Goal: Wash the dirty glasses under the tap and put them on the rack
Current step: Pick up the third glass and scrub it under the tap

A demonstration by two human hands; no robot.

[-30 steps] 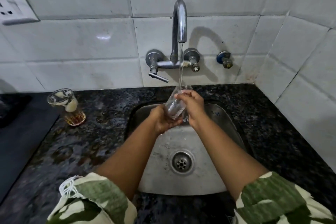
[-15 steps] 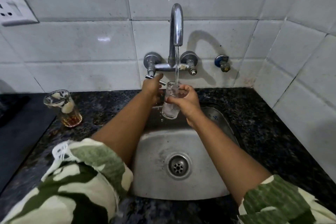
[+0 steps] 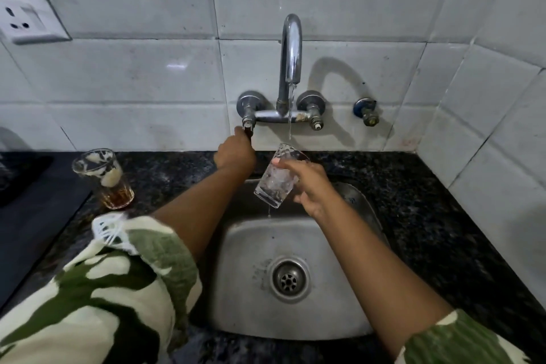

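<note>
My right hand (image 3: 310,186) grips a clear wet glass (image 3: 276,179) over the steel sink (image 3: 251,289), tilted with its mouth up toward the spout and water dripping from its base. A thin stream falls from the chrome tap (image 3: 291,53) just above the glass rim. My left hand (image 3: 235,151) reaches up and holds the tap's left handle (image 3: 247,126), fingers curled round it. A second glass (image 3: 102,177), dirty with white residue and brown liquid at the bottom, stands upright on the dark granite counter (image 3: 428,210) to the left of the sink.
White tiled walls close in at the back and right. A wall socket (image 3: 28,16) sits at upper left. A dark flat mat or surface (image 3: 32,210) lies at the left edge. A small valve (image 3: 366,112) sticks out right of the tap. No rack is in view.
My left hand left the glass and went up to the tap's left handle. The water stream has thinned. My right hand alone now holds the glass, shifted slightly right and tilted.
</note>
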